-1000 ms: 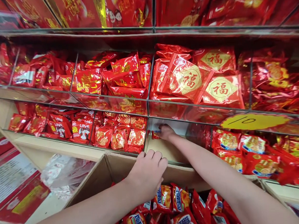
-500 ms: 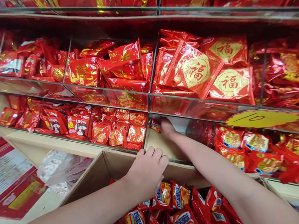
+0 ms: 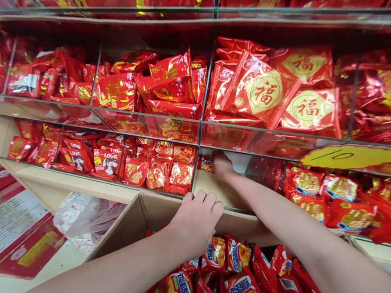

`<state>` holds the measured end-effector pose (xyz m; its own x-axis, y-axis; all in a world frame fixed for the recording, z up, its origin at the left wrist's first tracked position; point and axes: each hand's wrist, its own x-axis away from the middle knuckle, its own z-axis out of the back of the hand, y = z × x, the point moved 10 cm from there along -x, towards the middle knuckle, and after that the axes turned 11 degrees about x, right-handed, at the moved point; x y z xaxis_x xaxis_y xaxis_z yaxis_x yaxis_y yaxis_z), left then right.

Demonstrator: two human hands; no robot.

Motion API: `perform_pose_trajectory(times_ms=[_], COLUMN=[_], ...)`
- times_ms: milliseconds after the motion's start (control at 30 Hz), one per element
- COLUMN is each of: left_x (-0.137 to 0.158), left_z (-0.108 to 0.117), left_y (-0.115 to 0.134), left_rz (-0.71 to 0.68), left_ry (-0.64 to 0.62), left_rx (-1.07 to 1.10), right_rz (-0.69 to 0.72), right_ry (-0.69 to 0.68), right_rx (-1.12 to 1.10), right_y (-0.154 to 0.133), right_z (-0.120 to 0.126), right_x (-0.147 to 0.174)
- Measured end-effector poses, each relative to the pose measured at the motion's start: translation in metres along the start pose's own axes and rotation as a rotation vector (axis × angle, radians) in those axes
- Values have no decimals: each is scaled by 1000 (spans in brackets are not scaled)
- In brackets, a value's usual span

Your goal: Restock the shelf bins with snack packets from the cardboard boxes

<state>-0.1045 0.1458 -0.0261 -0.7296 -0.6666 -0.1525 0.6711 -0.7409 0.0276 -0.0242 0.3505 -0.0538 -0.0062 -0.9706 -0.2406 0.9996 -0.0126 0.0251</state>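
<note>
My left hand is closed over the far rim of an open cardboard box, its fingers bent over the edge. Inside the box lie many red snack packets with blue and orange printing. Deep in a bare-floored shelf compartment is my right hand, its fingers hidden at the back. Just left of it, by the divider, a small red and blue packet shows, close to the fingers. Whether the hand grips it I cannot tell.
Red packets with gold characters fill the shelf above. Small gold-printed packets lie left of the compartment, and other red packets lie right. A yellow price tag hangs on the shelf front. A plastic bag sits at the left.
The whole view has shifted slightly, so the shelves appear further right. My right hand remains in the compartment beside the small packet. My left hand stays on the box rim.
</note>
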Motion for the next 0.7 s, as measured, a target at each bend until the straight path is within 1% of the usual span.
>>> perform_pose_trajectory(times_ms=[133,233,300,367,433,500,533,567,600,633,667,700], left_x=[0,0,0,-1,-1,-1,-1,-1,0,0,0,0], left_z=[0,3,5,5,3,3,3,3,3,4,5,6], left_y=[-1,0,1,2,2,2,2,2,2,2,2,1], left_rz=[-3,-15,-26,-39,-56,-74,-83,-91,-98,-102,-102,-99], left_ry=[-17,8,23,22,14,11,11,12,14,19,26,34], left_rx=[-17,-28,-32,-32,-35,-32,-22,-7,14,37,60,81], right_rz=[33,78,104,138,184,240,296,360,469,604,723,791], right_ry=[-44,-83,-103,-106,-80,-18,79,132,101,16,-98,-212], right_rx=[31,68,100,127,146,165,185,194,179,142,97,57], right_y=[-9,-19,-24,-26,-26,-24,-26,-28,-34,-42,-48,-51], right_z=[20,38,49,63,81,103,119,129,127,117,103,86], right_x=[3,10,21,41,72,114,138,163,188,213,237,256])
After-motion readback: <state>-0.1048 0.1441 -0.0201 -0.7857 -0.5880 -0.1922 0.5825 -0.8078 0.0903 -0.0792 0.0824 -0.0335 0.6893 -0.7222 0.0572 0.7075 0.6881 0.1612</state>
